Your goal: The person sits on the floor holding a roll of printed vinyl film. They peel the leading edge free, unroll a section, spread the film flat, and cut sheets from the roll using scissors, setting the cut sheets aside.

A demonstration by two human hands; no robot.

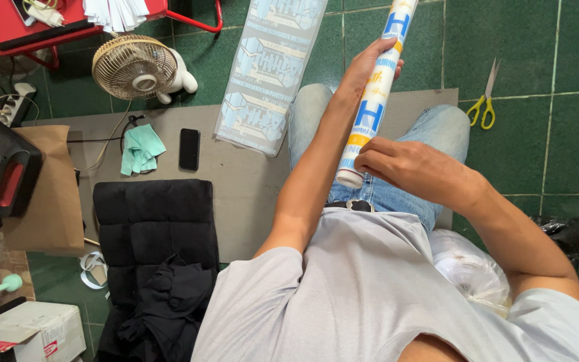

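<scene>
While the left hand grips the roll high, right hand fingers pinch near its lower end — probably best kept snug, even.

One stack of printed cups, one flat printed sheet, one fan, one phone, one pair of scissors, one green cloth, two hands: left hand, right hand.

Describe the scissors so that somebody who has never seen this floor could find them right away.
Start at the green tiled floor, to the right of the grey mat where the person sits. The scissors lie alone on the tiles just beyond the mat's far right corner. Their yellow handles and pale blades set them apart.
</scene>
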